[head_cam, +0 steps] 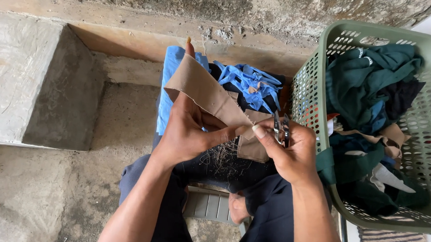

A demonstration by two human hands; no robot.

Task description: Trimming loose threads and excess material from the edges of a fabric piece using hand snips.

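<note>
Holding: L hand (188, 129) pinches tan woven cloth strip (207, 93), thumb on its near-right end, fingers behind.
Strip axis: runs far-left to near-right, upper end up by L fingertip, lower end at both thumbs.
R hand (290, 149): grip closed round small metal thread snips (281, 128), blades pointing far, just right of strip's lower end; R thumb touching cloth.
Nearer hand: both meet at lower end.
Under: loose threads (221, 158) on lap; blue cloth scraps (249, 83) beyond.
Right: green plastic laundry basket (316, 67), dark garments inside.

Metal snips (281, 128) largely hidden inside the right hand (292, 152); green basket (377, 32) cut off at right edge.
</note>
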